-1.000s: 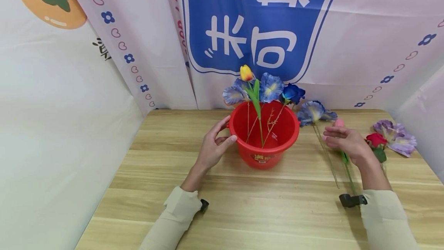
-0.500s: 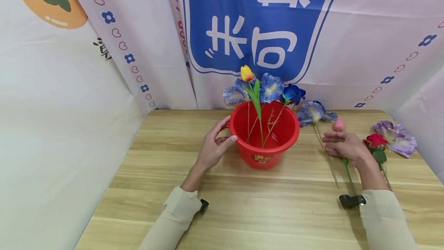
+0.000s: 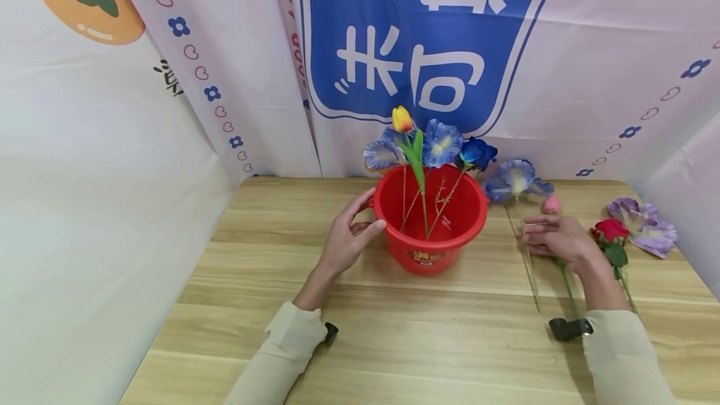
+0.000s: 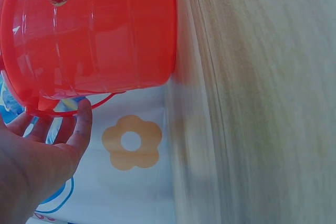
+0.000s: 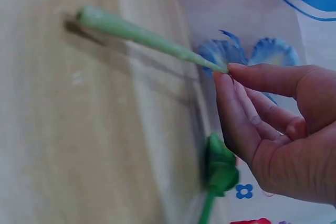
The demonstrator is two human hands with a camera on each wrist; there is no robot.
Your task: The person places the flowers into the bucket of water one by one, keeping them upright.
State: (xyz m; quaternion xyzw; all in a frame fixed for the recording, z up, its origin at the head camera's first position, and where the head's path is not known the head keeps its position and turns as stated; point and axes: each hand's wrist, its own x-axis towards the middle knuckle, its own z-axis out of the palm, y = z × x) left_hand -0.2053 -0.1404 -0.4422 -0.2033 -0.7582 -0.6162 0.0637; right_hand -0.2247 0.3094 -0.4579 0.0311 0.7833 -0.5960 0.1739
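My left hand (image 3: 345, 237) is at the left side of a red bucket (image 3: 425, 259), thumb and fingers holding its rim and handle (image 4: 107, 99). In the bucket stand a yellow-red tulip (image 3: 402, 119), blue irises (image 3: 442, 144) and a blue rose (image 3: 477, 154). My right hand (image 3: 559, 240) pinches the thin stem (image 5: 139, 36) of another blue iris (image 3: 515, 178) between thumb and fingertips. The stem's lower end tilts over the table, close to its surface. Part of a pink tulip (image 3: 552, 204) is hidden beneath that hand.
A red rose (image 3: 610, 230) and a purple iris (image 3: 647, 227) lie at the right of the wooden table (image 3: 427, 342). Printed cloth (image 3: 585, 74) hangs behind and along the sides. A green tulip leaf (image 5: 220, 166) sits just below the right hand.
My right hand has moved down slightly from the pink tulip and taken hold of the blue iris's stem. The iris has shifted, its stem end swinging left. The left hand stays at the bucket.
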